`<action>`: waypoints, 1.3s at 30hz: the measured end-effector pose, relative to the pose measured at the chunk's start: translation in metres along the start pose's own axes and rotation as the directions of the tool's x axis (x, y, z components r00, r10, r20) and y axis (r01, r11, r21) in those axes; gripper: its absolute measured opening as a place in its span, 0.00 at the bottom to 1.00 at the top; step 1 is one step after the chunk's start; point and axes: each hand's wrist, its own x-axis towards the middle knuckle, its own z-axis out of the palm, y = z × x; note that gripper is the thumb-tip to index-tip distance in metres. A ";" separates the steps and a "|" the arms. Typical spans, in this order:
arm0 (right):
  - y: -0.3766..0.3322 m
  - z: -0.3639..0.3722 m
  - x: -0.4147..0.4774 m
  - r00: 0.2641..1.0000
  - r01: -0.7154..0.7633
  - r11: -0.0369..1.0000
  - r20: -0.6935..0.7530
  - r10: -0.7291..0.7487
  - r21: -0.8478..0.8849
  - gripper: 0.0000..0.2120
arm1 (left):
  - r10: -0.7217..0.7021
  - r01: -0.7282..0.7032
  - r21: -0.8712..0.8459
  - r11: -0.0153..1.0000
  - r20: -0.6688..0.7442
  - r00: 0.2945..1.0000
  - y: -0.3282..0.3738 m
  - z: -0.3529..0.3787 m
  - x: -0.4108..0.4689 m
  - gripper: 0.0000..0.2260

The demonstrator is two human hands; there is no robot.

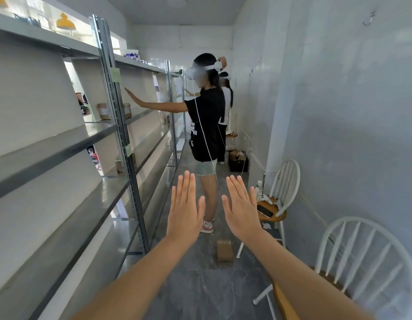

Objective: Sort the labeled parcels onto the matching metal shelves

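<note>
My left hand and my right hand are stretched out flat in front of me, backs up, fingers together, holding nothing. A brown cardboard parcel lies on the grey floor just below and between them. Grey metal shelves run along the left wall, with green labels stuck on an upright. Small brown parcels sit on the shelves: one at mid height, another on a lower level.
A person in a black T-shirt with a headset stands in the aisle ahead, one hand at the shelf; a second person stands behind. White chairs line the right wall, one with a phone on it. A dark crate sits further back.
</note>
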 end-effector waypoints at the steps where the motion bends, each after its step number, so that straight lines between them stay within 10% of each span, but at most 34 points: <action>1: -0.002 0.005 0.003 1.000 -0.005 1.000 0.004 0.005 0.002 0.26 | 0.006 -0.006 -0.001 1.000 0.004 1.000 -0.006 0.001 0.003 0.28; 39: 0.106 0.085 0.181 0.998 0.030 0.999 0.056 -0.032 0.038 0.26 | -0.027 0.025 0.039 0.999 0.044 0.999 -0.031 0.138 0.163 0.28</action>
